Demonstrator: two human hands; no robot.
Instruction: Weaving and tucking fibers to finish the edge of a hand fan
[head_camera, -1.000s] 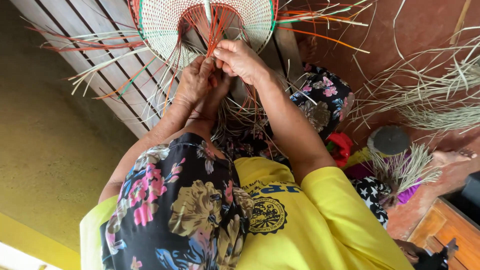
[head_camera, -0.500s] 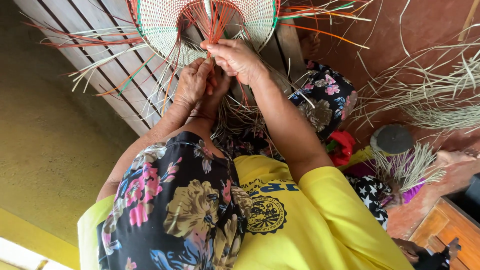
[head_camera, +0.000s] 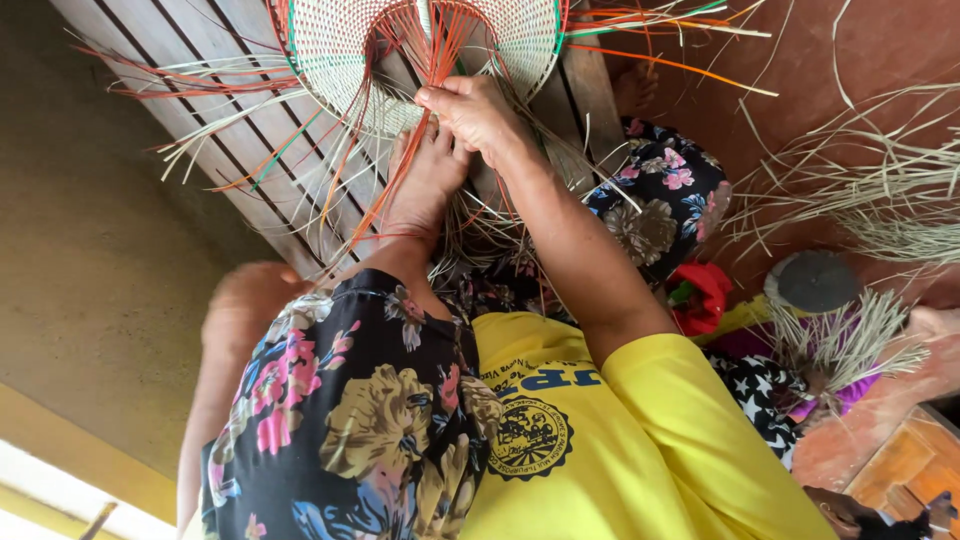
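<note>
The left hand (head_camera: 250, 300) is near the left side, by the flowery knee; it is a blur, so I cannot tell if its fingers are open or closed, or if it holds a thing; it is well away from the weaving. Brown wooden slats (head_camera: 170, 50) lie flat under the work. On them sits the woven piece (head_camera: 330, 50), round and pale with tiny checks and a green and red edge; its top is cut off by the picture. Long orange strips (head_camera: 440, 45) fan out from its middle; thin loose ends stick out all around. A bare foot (head_camera: 425, 185) rests just below the woven piece, among the strips. The right hand (head_camera: 475, 112) is at the bottom edge of the weave; its fingers are pinched tight on the orange strips. Farther right a dark round lid (head_camera: 812, 280) lies near a messy heap of dry straw (head_camera: 880, 200); the heap is partly cut off.
</note>
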